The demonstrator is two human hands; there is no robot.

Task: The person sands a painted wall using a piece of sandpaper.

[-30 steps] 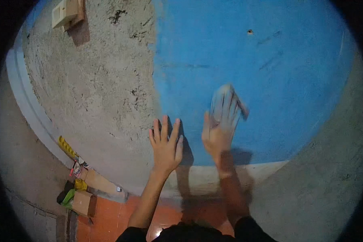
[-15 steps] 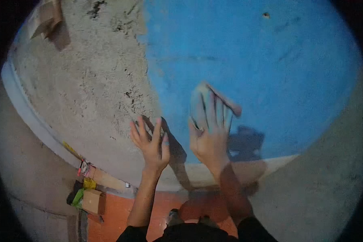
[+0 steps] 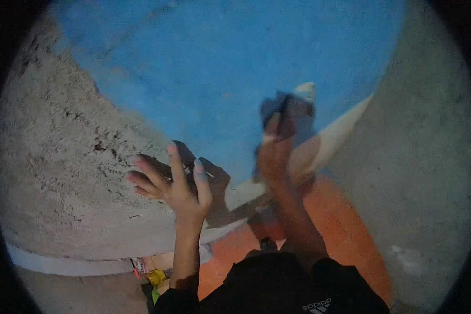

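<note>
My left hand (image 3: 180,186) has its fingers spread near the border between the rough grey plaster (image 3: 78,157) and the blue painted part of the wall (image 3: 204,68). Nothing is in it, and a blue smudge shows on one fingertip. Over the lower right of the blue area, my right hand (image 3: 277,146) is blurred by motion. A cloth or pad (image 3: 304,94), pale at its tip and dark in shadow, is at its fingers. How the fingers lie on it is partly hidden.
Orange floor (image 3: 340,225) lies below the wall, beside a grey wall (image 3: 424,157) at the right. A pale ledge (image 3: 73,262) runs along the lower left. Yellow and green items (image 3: 156,277) lie near my left forearm. A shoe (image 3: 267,244) shows below.
The view has turned and shifted to the right. My right hand has moved nearer the blue area's lower right edge, its cloth or pad now turned differently. My left hand's fingers are spread wider.
</note>
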